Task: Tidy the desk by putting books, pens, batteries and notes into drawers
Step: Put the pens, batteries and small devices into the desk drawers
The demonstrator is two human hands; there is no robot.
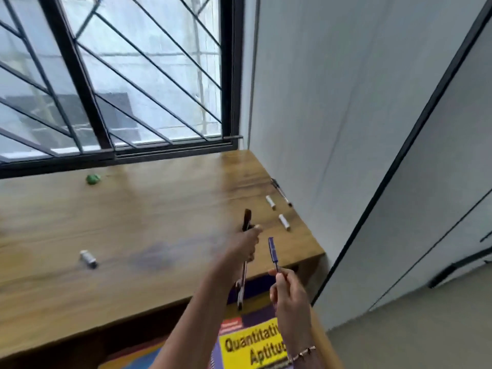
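On the wooden tabletop [159, 214] below the barred window [119, 75], items lie scattered from left to right. At the far left, a small green object [93, 179] sits near the window sill; its kind cannot be told. Nearer, a small grey-and-white item [88, 258], blurred, may be a battery. Both look light and rigid, to be taken between thumb and fingertip across the middle.

Toward the centre right, the left hand [246, 242] reaches over the tabletop, its grip pinching a dark pen [247, 218] partway along the barrel; the cap end points away toward the window and a long pale section hangs below the hand. Beside it, the right hand [288, 291] pinches a blue pen [273, 253] near its lower end, holding it upright above the near edge. Pens are judged light, stiff and smooth; a mid-barrel hold steadies them best, since an end hold lets them swing.

Farther right, two white batteries [284, 221] lie near the right edge, apart from each other. They are likely small, hard and apt to roll, so each wants a pinch across its girth. At the far right edge, touching the wall or nearly so, lies a black pen [281, 192].

Below the near edge, a book [253, 344] with a yellow cover panel lies in what appears to be an open drawer. Its readable lettering is "Quantitativ" over "Aptitu", cut off by the right arm; the small print on its red label is illegible.
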